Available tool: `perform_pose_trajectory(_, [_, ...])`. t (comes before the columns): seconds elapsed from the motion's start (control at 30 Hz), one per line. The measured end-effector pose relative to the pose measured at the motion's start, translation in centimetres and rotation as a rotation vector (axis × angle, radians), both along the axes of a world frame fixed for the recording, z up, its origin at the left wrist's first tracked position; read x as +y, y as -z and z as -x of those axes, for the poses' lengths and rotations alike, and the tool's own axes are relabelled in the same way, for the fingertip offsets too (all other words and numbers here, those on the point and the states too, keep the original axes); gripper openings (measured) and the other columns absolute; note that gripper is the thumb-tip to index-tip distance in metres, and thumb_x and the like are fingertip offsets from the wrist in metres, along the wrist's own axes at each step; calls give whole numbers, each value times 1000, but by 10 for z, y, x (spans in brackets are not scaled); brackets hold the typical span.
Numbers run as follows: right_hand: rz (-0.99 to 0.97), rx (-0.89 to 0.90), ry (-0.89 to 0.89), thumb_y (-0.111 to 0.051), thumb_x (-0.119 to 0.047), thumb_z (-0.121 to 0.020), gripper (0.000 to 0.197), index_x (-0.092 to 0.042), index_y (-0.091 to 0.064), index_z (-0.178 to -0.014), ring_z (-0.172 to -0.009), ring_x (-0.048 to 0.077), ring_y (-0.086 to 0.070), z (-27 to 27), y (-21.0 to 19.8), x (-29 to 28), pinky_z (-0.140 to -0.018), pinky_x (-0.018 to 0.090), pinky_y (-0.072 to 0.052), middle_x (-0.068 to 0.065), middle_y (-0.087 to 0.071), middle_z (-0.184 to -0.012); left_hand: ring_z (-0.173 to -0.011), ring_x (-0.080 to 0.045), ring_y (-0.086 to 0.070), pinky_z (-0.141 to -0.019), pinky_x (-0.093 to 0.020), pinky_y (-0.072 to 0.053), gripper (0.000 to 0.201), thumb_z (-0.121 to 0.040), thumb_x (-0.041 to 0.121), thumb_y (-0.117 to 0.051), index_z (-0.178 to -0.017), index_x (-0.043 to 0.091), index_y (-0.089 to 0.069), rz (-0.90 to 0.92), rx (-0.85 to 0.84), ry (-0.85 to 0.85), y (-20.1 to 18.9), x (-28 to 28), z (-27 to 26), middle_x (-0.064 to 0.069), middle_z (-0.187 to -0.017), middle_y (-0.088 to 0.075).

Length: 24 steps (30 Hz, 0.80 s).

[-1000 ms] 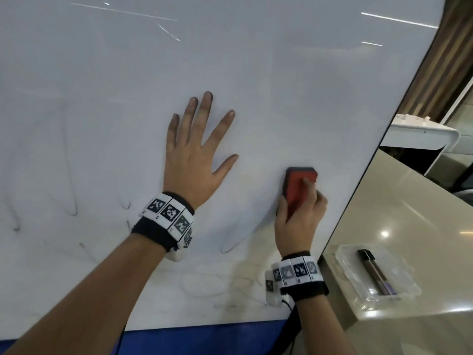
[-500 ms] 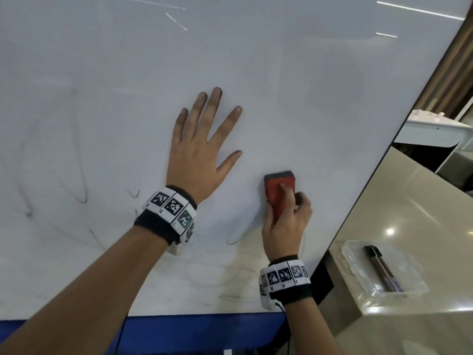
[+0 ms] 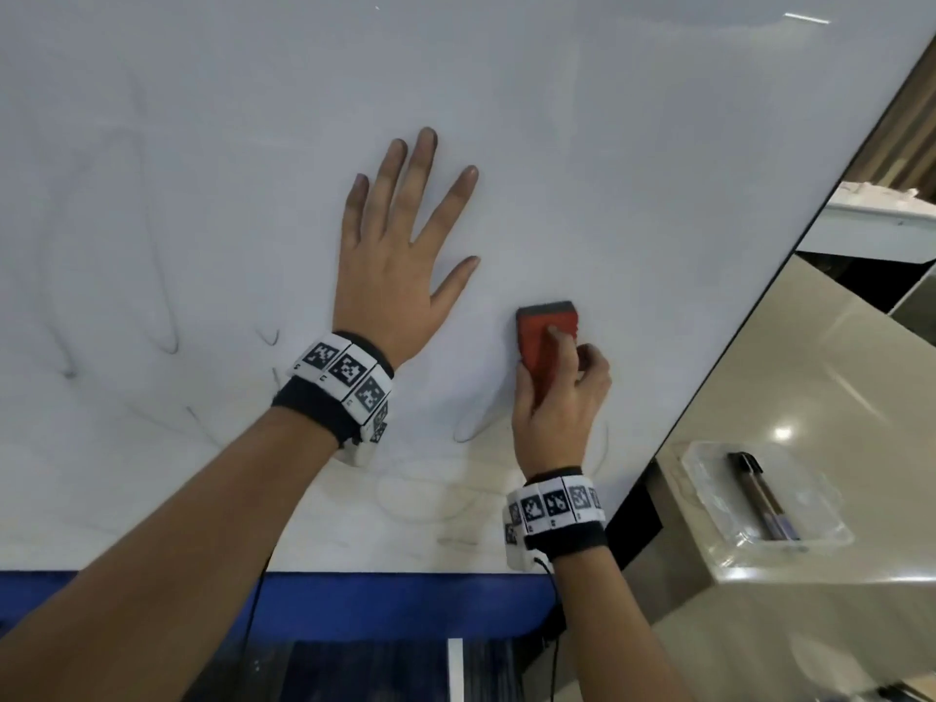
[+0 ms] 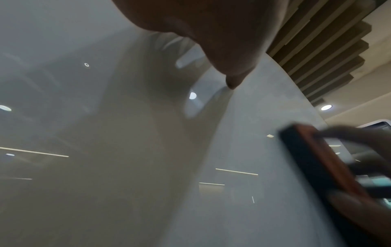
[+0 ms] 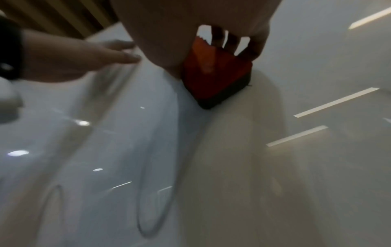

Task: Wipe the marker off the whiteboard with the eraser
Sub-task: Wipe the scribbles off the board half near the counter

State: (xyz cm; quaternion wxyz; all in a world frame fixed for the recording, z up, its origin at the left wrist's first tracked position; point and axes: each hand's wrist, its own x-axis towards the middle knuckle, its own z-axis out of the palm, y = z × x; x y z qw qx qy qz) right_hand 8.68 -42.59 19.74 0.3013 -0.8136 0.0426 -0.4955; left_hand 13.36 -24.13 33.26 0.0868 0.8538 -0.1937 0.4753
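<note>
One red block eraser [image 3: 546,342], glossy whiteboard [image 3: 608,144]

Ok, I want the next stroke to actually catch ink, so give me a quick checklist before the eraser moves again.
1. Grip: right hand holds the red eraser, fingers curled over its back. Ok.
2. Contact: the eraser's dark felt edge meets the whiteboard in the right wrist view. Ok.
3. Bracing: left hand lies flat on the board, fingers spread. Ok.
4. Ink left: faint loops remain below the eraser and to its left. Not ok.
5. Path: left hand sits beside the eraser, apart from it. Ok.
6. Pressure: cannot tell.
</note>
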Motion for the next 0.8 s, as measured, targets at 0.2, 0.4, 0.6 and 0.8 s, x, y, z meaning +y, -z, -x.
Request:
perform_pose_trajectory(0.2, [-659, -52, 190, -71, -15, -88, 69, -12, -38, -149, -127, 34, -46, 22, 68, -45, -112, 52, -40, 11, -44, -138, -157, -29, -12, -127, -51, -13, 63, -105, 54, -41, -160, 29, -25, 13, 13, -1, 5, 1, 2, -12, -169, -15])
perform_pose_trajectory(0.4, [-193, -19, -26, -73, -13, -88, 57, -16, -51, -140, -114, 27, -43, -4, 2, 29, -104, 32, -33, 17, -45, -130, -157, -30, -11, -126, -52, -14, 63, -106, 53, -39, -161, 29, -22, 15, 26, -33, 8, -2, 4, -12, -169, -13])
perform_pose_trajectory(0.6, [-335, 75, 122, -74, -15, -89, 60, -18, -46, -142, -116, 37, -48, 17, 74, -25, -104, 50, -44, 24, -47, -129, -157, -28, -10, -128, -48, -12, 63, -106, 55, -39, -161, 30, -22, 4, 13, -16, 15, 5, 0, -10, -169, -12])
perform_pose_trajectory(0.8, [-748, -98, 194, -72, -6, -87, 69, -11, -41, -149, -120, 34, -46, 8, 41, -19, -104, 32, -38, 25, -45, -134, -157, -30, -10, -127, -51, -13, 62, -107, 52, -39, -161, 29, -22, 9, 21, -35, 17, 3, 2, -11, -169, -12])
